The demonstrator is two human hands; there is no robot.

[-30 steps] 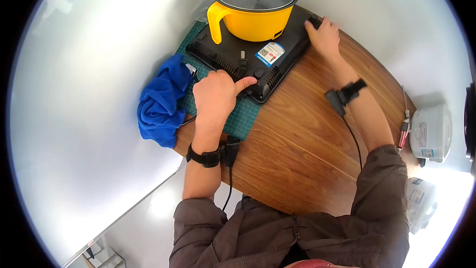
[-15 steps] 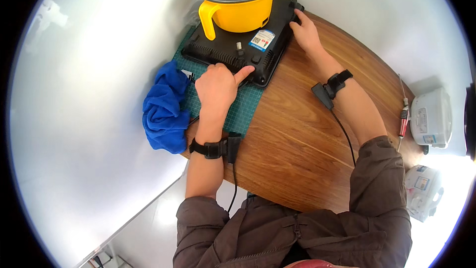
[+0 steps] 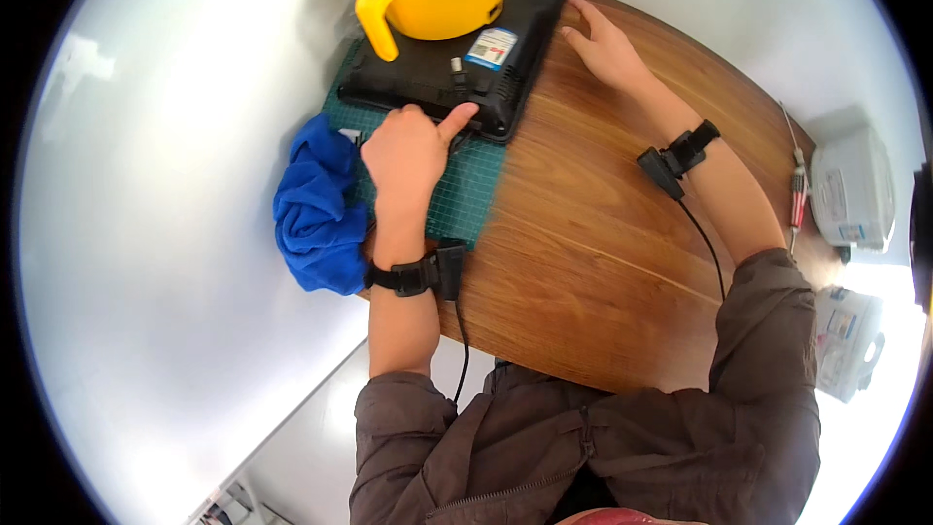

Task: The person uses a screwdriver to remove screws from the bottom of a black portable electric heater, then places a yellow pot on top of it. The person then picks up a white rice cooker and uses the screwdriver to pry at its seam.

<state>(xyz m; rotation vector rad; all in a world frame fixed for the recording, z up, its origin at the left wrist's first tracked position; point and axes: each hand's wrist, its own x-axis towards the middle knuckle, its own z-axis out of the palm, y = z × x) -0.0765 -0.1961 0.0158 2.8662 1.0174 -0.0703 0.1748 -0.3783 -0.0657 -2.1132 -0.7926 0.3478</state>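
A black flat appliance [image 3: 398,83], with vent slots, a stuck-on label [image 3: 491,49] and a small metal-tipped connector [image 3: 457,66], lies partly on a green cutting mat [image 3: 466,185]. On it stands a yellow pot [image 3: 442,10] with a side handle and a dark-rimmed lid, cut off by the top of the view. My left hand [image 3: 403,160] is closed at the appliance's near edge, thumb on top, the other fingers curled and partly hidden. Beside the appliance's far right edge, my right hand [image 3: 610,51] holds nothing, its fingers apart.
A crumpled blue cloth [image 3: 316,209] lies left of the mat, by the white wall. At the right of the wooden table [image 3: 603,233] are a red-handled screwdriver [image 3: 799,196] and a white appliance [image 3: 850,185]; another white appliance [image 3: 841,340] stands lower. Cables hang from both wrist straps.
My right hand has come off the appliance's far right corner. The whole view has shifted, so the appliance and pot appear higher and farther left. My left hand stays at the near edge.
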